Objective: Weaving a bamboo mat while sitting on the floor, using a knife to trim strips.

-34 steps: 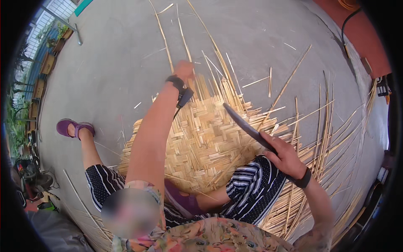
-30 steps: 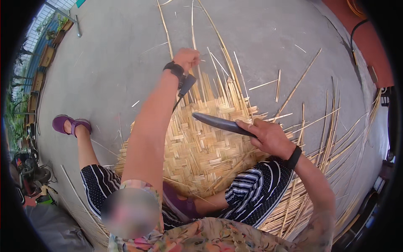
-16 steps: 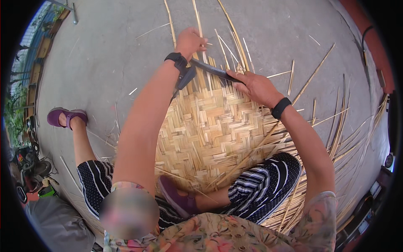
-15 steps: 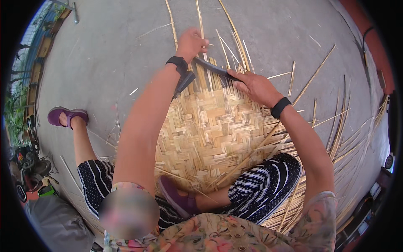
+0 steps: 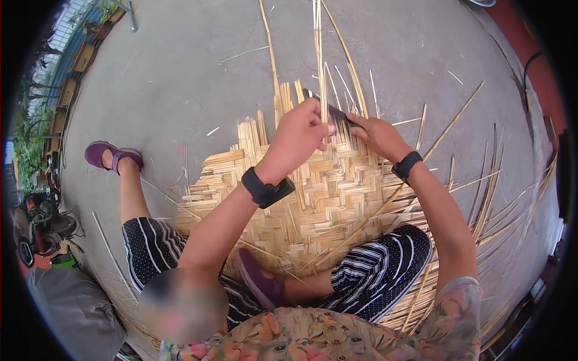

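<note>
A woven bamboo mat (image 5: 283,222) in a pale herringbone pattern lies on the floor before me, its far edge ragged with loose strip ends. My left hand (image 5: 298,135) is closed around a pair of upright bamboo strips (image 5: 319,54) that rise from the mat's far edge. Just right of it, my right hand (image 5: 382,138) grips the near end of a dark flat bar (image 5: 338,114), which slants away behind the held strips. The bar's far end is partly covered by my left hand and the strips, so its exact kind is unclear.
Long loose strips (image 5: 453,117) fan out to the right of the mat. My purple shoe (image 5: 259,280) and bent leg rest on its near edge. A grey covered bulk (image 5: 72,313) stands at lower left, planter boxes (image 5: 84,57) at upper left.
My left hand has come back toward me and to the right, and now holds strips upright. The right hand stays near its place with the bar. The view has shifted slightly.
</note>
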Demonstrator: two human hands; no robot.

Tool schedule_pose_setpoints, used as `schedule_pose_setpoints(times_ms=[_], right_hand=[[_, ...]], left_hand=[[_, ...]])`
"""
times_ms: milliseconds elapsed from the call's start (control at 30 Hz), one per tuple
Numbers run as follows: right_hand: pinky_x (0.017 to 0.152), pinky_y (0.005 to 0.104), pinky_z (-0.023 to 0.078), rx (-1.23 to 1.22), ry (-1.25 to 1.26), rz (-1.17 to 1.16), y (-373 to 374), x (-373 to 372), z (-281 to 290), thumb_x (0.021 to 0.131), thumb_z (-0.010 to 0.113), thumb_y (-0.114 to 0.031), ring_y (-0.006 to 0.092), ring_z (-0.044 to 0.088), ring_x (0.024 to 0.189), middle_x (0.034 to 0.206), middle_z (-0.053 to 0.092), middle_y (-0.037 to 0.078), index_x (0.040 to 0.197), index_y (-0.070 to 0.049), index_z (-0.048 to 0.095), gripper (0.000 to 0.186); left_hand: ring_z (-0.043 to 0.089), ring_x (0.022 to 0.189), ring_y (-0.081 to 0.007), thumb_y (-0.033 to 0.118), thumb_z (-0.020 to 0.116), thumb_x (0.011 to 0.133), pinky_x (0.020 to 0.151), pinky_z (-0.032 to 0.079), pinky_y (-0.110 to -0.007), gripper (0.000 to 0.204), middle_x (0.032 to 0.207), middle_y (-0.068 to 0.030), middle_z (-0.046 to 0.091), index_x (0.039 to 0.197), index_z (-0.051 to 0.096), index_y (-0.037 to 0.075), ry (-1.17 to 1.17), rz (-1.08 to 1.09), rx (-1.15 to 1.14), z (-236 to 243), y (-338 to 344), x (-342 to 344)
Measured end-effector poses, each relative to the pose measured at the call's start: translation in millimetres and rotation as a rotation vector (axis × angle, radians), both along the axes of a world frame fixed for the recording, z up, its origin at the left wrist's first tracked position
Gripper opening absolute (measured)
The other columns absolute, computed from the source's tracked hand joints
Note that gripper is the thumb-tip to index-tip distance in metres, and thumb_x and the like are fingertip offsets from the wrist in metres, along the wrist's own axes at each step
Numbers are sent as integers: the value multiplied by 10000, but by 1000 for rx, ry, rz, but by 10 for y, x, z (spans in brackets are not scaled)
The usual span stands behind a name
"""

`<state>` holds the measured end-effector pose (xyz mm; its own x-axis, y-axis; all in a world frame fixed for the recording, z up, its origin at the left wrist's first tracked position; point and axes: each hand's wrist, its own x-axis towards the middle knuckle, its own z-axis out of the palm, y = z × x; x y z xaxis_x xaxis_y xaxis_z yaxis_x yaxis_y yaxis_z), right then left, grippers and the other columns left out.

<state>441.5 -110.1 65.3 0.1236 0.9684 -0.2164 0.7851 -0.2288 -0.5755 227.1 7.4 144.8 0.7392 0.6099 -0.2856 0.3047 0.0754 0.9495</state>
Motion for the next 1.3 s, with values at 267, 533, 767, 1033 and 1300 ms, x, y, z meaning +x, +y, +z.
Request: schedule_pose_setpoints(times_ms=[267,533,767,1033,1300], right_hand=[[685,436,526,-166,-259,62,-1367,-440,952,907,653,-277,334,651,777,849,625,145,1303,-165,614,414],[630,415,515,-312,-254,-108,-2546,-792,1492,827,747,-265,309,636,715,802,581,115,1319,-201,610,514],[603,421,500,-100,-279,-302,-2828,-1019,1106,773,784,-150,316,588,690,843,539,117,1349,-161,584,610],[577,419,469,134,-323,-383,-3055,-1011,766,762,748,-95,330,571,687,827,527,132,1327,-127,572,593],[572,418,448,230,-316,-412,-3044,-1048,683,741,728,-47,332,552,667,806,522,139,1310,-106,562,596]], left_hand=[[647,736,-121,174,684,934,591,552,-266,233,796,-74,643,1049,598,-10,324,-430,-172,-500,-1031,-788],[664,768,-190,77,643,896,664,567,-309,377,966,-130,666,1226,561,-85,136,102,-253,-1122,698,-230],[677,681,-198,34,742,689,598,529,-359,162,804,-90,717,849,734,15,225,164,-5,-1246,785,-80],[698,882,-325,174,744,778,783,539,-419,211,959,-181,724,918,722,18,398,17,836,-1059,900,-7],[684,931,-384,243,717,803,800,542,-454,261,962,-205,715,922,724,10,772,-60,672,-1101,859,78]])
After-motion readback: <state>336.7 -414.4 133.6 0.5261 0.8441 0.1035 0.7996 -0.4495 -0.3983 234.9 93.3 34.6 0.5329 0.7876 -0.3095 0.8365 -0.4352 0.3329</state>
